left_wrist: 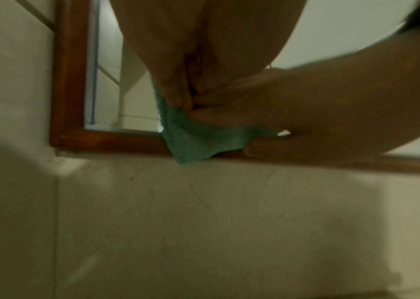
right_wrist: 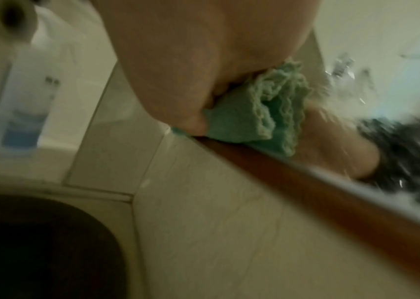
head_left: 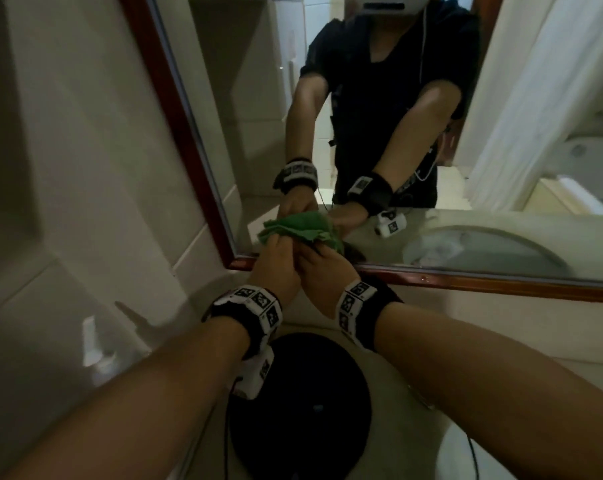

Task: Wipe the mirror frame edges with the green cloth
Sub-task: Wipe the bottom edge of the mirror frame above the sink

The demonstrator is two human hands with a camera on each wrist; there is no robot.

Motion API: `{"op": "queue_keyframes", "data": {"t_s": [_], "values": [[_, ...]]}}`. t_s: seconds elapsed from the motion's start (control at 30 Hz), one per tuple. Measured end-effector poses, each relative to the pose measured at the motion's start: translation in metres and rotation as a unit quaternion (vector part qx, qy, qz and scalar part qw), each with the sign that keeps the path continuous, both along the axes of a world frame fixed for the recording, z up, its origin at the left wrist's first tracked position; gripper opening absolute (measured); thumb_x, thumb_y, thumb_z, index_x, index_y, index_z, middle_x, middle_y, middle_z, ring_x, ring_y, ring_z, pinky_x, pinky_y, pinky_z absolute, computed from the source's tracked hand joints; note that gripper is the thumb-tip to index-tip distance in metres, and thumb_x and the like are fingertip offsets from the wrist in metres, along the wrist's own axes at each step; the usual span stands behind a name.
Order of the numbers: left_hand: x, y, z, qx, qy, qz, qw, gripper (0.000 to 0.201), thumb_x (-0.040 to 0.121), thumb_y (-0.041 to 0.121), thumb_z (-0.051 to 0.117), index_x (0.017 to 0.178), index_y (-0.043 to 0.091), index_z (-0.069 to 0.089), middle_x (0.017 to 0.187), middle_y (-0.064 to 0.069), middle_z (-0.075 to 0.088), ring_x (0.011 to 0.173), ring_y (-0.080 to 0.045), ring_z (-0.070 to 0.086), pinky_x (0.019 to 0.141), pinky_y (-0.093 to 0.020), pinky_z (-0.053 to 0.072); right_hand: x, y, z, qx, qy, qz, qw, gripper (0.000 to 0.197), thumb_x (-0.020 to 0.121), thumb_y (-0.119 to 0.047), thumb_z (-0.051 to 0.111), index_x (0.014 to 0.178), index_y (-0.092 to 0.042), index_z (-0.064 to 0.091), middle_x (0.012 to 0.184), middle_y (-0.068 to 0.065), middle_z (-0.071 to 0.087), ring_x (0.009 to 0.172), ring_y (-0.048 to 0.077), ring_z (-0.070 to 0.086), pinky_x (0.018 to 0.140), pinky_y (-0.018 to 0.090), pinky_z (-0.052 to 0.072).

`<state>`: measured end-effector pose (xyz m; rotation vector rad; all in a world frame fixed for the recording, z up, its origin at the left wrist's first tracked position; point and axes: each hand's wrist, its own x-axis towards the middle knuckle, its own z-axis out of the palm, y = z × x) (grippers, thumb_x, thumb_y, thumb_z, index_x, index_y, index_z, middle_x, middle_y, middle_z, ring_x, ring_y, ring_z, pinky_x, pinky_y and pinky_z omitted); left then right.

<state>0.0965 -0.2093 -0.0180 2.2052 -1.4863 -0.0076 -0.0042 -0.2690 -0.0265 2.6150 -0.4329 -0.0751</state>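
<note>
The mirror's red-brown wooden frame runs along the bottom and up the left side. Both hands hold the bunched green cloth against the bottom rail, just right of the lower-left corner. My left hand pinches the cloth's left part and my right hand grips its right part. In the left wrist view the green cloth hangs over the frame under both hands. In the right wrist view the cloth, folded in layers, sits on the frame beside my right hand.
A black round object lies on the pale counter below my wrists. A clear bottle stands by the tiled left wall. The mirror glass reflects the person, a basin and a curtain.
</note>
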Motion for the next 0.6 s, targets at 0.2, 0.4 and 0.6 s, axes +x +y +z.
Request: {"op": "queue_keyframes", "data": {"t_s": [0.2, 0.4, 0.6], "values": [[-0.005, -0.015, -0.019, -0.051, -0.018, 0.027, 0.998, 0.030, 0.092, 0.007, 0.051, 0.122, 0.003, 0.053, 0.127, -0.019, 0.048, 0.116, -0.033, 0.049, 0.096, -0.040, 0.041, -0.078, 0.007, -0.021, 0.251, -0.236, -0.131, 0.930, 0.023, 0.084, -0.026, 0.048, 0.097, -0.020, 0.067, 0.100, 0.005, 0.066, 0.095, 0.030, 0.063, 0.077, 0.034, 0.045], [-0.019, -0.027, -0.019, -0.054, 0.020, 0.120, 0.991, 0.049, 0.080, 0.034, 0.070, 0.115, 0.008, 0.047, 0.125, -0.012, 0.044, 0.119, -0.030, 0.042, 0.086, -0.045, 0.046, -0.117, -0.013, -0.062, 0.552, -0.423, -0.505, 0.511, 0.033, 0.096, -0.026, 0.046, 0.073, -0.009, 0.062, 0.074, 0.005, 0.070, 0.069, 0.025, 0.068, 0.068, 0.035, 0.057], [-0.037, -0.038, -0.020, -0.127, 0.097, 0.158, 0.974, 0.060, 0.076, 0.042, 0.072, 0.115, 0.004, 0.047, 0.123, -0.015, 0.047, 0.115, -0.034, 0.045, 0.086, -0.046, 0.045, -0.127, -0.033, -0.057, 0.577, -0.569, -0.453, 0.371, 0.017, 0.098, -0.020, 0.048, 0.083, -0.015, 0.056, 0.076, 0.005, 0.066, 0.060, 0.016, 0.064, 0.045, 0.021, 0.042]]}}
